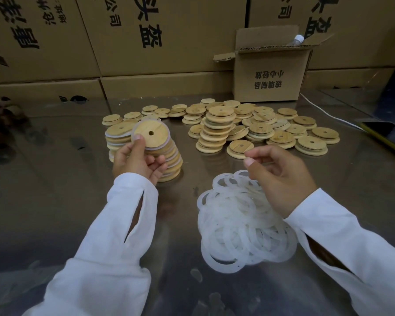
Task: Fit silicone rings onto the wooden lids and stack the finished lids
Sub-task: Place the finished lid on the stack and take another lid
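My left hand point(138, 161) grips a round wooden lid point(154, 134) with a centre hole and a white silicone ring around its rim, held tilted just above two stacks of ringed lids point(172, 163). My right hand point(281, 176) hovers over a heap of translucent white silicone rings point(240, 226), fingers loosely curled, thumb and forefinger close together; I see nothing held between them. A spread of bare wooden lids point(260, 127), some stacked, lies beyond the right hand.
An open cardboard box point(269, 76) stands at the back right, with large cartons point(146, 42) walling the far edge. A white cable point(328, 115) and a dark flat device point(383, 133) lie at the right on the shiny metal table point(55, 190).
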Available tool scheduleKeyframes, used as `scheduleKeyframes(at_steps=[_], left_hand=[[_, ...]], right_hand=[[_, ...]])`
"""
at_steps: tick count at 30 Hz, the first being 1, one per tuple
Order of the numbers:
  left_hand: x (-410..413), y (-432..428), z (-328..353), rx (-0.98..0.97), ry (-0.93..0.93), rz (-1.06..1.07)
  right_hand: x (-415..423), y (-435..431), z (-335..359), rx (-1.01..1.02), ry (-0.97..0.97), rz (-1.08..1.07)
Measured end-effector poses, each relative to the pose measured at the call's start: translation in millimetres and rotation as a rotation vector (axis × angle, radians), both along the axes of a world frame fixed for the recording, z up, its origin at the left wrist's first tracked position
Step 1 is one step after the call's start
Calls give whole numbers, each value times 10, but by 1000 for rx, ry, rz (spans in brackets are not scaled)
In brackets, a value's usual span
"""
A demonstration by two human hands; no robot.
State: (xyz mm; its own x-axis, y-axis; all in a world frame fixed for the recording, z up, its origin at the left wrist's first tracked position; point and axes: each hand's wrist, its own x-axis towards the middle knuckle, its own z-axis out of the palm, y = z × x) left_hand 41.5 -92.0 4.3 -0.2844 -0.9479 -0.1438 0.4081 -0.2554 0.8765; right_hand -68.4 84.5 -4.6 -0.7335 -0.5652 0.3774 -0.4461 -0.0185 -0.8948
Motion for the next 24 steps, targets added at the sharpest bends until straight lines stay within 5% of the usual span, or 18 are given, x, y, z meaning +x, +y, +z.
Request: scheduleKeyframes(at_steps=[18,24], left_hand=[[-1,-70,-41,19,-69,23],[-54,-120,-140,-19,-231,17]], right_hand=[[-217,-36,-58,86,-40,-140],[-315,0,-88,170,-42,-185]])
